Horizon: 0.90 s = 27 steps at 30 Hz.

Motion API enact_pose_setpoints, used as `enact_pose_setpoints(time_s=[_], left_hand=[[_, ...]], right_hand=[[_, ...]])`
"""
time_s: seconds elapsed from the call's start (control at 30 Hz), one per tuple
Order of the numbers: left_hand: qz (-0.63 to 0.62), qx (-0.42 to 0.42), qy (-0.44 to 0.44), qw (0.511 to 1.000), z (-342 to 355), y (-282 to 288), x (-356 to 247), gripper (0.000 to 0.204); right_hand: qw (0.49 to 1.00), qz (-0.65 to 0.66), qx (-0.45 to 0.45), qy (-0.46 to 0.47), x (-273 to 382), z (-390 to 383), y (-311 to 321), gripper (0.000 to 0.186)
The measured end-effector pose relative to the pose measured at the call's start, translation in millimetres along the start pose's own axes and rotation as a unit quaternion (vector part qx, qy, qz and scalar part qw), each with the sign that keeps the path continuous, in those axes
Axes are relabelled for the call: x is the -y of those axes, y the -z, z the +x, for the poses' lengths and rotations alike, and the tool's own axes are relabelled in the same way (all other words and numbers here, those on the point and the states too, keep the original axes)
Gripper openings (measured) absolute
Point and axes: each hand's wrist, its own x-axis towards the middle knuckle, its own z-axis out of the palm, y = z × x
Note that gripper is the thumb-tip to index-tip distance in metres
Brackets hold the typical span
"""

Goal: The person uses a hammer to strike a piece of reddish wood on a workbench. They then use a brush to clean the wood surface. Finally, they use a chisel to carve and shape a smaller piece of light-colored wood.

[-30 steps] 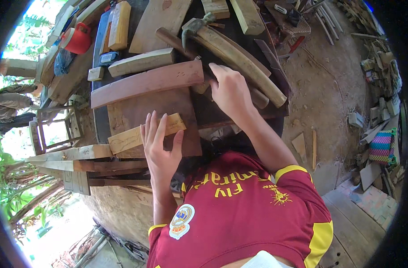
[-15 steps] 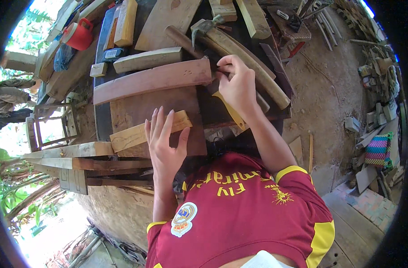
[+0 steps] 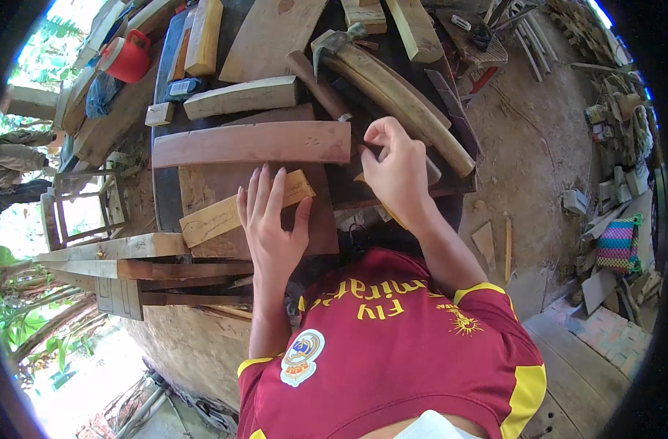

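My left hand (image 3: pixel 269 219) is open, its fingers stretched across a short light-wood block (image 3: pixel 215 219) with pencil-like lines on it. Its fingertips reach the near edge of a long, slightly curved reddish plank (image 3: pixel 249 144), which lies across a brown board (image 3: pixel 312 227). Off the right end of that plank, my right hand (image 3: pixel 398 164) is closed, thumb and fingers curled together. Whatever it may hold is too small or hidden to make out. A yellow flat piece (image 3: pixel 394 216) shows partly beneath the right wrist.
A hammer (image 3: pixel 332 45) lies on long wooden pieces (image 3: pixel 407 95) at the far right of the table. Wood blocks (image 3: pixel 240 97) and a wide board (image 3: pixel 271 44) lie beyond the plank. A red jug (image 3: pixel 131 58) stands far left. Stacked planks (image 3: pixel 114 247) jut out at left.
The reddish plank's right end has swung toward me, so it lies straighter across the table. My right hand has come slightly nearer and now covers most of the yellow piece.
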Motion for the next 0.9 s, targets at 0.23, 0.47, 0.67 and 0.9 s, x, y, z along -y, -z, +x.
enact_pose_setpoints(time_s=[0.23,0.47,0.67,0.9], left_hand=[[0.009,-0.012,-0.014,1.000,-0.9,-4.3,-5.2,0.055],[0.045,0.032,-0.020,0.998,2.1,-11.2,-20.0,0.060],[0.061,0.041,-0.026,0.997,0.9,-10.5,-21.1,0.061],[0.021,0.058,-0.109,0.992,28.3,-4.8,-33.9,0.071]], right_hand=[[0.999,0.028,-0.021,-0.009,-10.0,-14.8,1.6,0.020],[1.000,-0.019,-0.018,-0.006,-11.2,-18.4,13.9,0.019],[0.999,-0.045,-0.023,0.008,-14.5,-22.9,21.2,0.017],[0.997,-0.054,-0.039,0.028,-16.8,-26.3,23.7,0.017]])
